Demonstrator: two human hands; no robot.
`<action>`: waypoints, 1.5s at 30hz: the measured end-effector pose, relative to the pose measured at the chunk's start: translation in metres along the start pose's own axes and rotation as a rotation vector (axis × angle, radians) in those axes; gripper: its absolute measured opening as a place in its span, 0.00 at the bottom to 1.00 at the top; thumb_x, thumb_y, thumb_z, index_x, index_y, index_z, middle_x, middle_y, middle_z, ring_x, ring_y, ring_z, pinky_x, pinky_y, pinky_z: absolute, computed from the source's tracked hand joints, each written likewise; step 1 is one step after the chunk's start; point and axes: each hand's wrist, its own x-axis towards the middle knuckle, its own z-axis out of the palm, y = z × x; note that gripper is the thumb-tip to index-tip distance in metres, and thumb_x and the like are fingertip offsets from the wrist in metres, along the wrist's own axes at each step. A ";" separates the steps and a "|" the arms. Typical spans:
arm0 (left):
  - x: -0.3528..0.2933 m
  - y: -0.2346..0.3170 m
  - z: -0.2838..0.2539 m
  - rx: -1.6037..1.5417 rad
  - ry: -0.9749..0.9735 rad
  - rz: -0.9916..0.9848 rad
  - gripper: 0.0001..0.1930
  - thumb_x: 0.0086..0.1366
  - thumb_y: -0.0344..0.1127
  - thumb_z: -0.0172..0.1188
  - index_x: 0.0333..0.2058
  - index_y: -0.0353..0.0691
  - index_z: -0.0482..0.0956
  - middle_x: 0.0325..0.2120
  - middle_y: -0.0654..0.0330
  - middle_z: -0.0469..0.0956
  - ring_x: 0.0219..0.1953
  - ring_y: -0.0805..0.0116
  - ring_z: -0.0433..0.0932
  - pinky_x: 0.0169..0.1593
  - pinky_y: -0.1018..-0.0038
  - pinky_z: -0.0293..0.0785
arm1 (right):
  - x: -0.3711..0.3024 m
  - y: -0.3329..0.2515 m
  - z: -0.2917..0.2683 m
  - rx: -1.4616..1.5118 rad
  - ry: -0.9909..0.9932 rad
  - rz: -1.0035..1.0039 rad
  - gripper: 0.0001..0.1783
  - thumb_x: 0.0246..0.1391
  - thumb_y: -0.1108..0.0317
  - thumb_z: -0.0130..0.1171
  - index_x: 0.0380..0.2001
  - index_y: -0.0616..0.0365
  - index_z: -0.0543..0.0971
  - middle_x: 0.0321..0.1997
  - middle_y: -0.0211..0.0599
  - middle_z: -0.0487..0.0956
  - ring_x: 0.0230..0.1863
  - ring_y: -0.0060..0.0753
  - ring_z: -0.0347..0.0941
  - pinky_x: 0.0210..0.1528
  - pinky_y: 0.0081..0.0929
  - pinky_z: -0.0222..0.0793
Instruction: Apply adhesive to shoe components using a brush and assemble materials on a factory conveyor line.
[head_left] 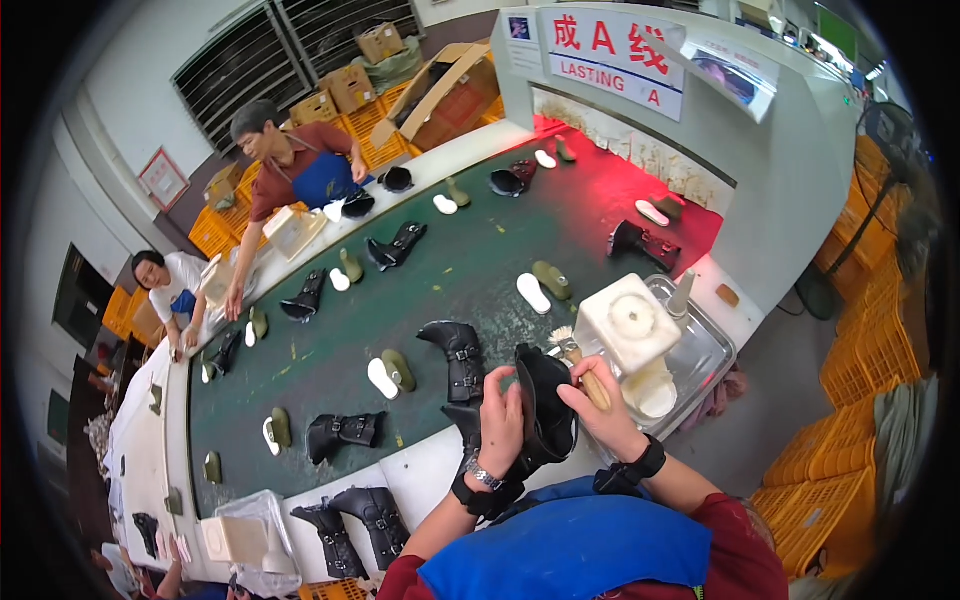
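Note:
My left hand [500, 425] grips a black boot [546, 405] at its side, in front of my body. In my right hand [607, 420] is a wooden-handled brush [568, 349], its pale bristles pointing up and away from me, beside the boot. Just beyond my left hand, another black buckled boot [462, 366] rests on the green conveyor belt [455, 292]. Right of the brush stand a square white plastic container [622, 318] and a pot of white paste [652, 392] in a clear tray [712, 345].
Black boots, white soles [382, 378] and olive sole pieces [399, 370] lie spread along the belt. Two boots [372, 520] stand on the near ledge. Co-workers [300, 165] work across the belt. A grey machine [790, 200] glows red inside. Orange crates [835, 450] stack at right.

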 end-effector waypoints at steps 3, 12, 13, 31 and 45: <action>-0.003 -0.019 -0.001 -0.229 -0.077 -0.042 0.12 0.65 0.28 0.43 0.46 0.34 0.66 0.32 0.60 0.73 0.33 0.76 0.70 0.39 0.81 0.67 | 0.002 0.005 0.000 -0.038 0.053 -0.034 0.11 0.49 0.77 0.54 0.33 0.54 0.64 0.31 0.25 0.64 0.33 0.16 0.59 0.37 0.15 0.58; -0.018 0.001 -0.024 0.119 -0.516 0.201 0.65 0.35 0.44 0.76 0.61 0.30 0.33 0.56 0.46 0.58 0.58 0.58 0.60 0.60 0.68 0.55 | 0.006 0.007 0.003 -0.043 0.259 -0.120 0.09 0.47 0.78 0.50 0.31 0.53 0.64 0.31 0.26 0.63 0.34 0.17 0.59 0.37 0.15 0.57; -0.017 0.006 -0.021 0.057 -0.499 0.149 0.65 0.35 0.37 0.76 0.61 0.32 0.32 0.55 0.47 0.60 0.56 0.59 0.62 0.59 0.69 0.58 | 0.008 0.008 0.005 -0.055 0.250 -0.118 0.09 0.47 0.78 0.51 0.31 0.53 0.64 0.31 0.26 0.64 0.34 0.16 0.60 0.36 0.15 0.57; -0.022 0.006 -0.050 0.083 -0.259 -0.040 0.43 0.39 0.27 0.68 0.56 0.34 0.57 0.48 0.52 0.68 0.49 0.63 0.69 0.52 0.70 0.65 | -0.027 -0.018 -0.140 -0.074 0.452 0.031 0.14 0.58 0.63 0.50 0.40 0.63 0.76 0.24 0.24 0.72 0.21 0.12 0.63 0.24 0.12 0.61; -0.026 -0.009 -0.085 -0.347 -0.426 -0.314 0.39 0.39 0.38 0.73 0.51 0.31 0.66 0.44 0.56 0.73 0.45 0.65 0.73 0.50 0.71 0.67 | -0.047 0.058 -0.151 -1.114 0.345 0.203 0.23 0.51 0.56 0.54 0.15 0.69 0.75 0.17 0.58 0.72 0.21 0.58 0.71 0.26 0.43 0.66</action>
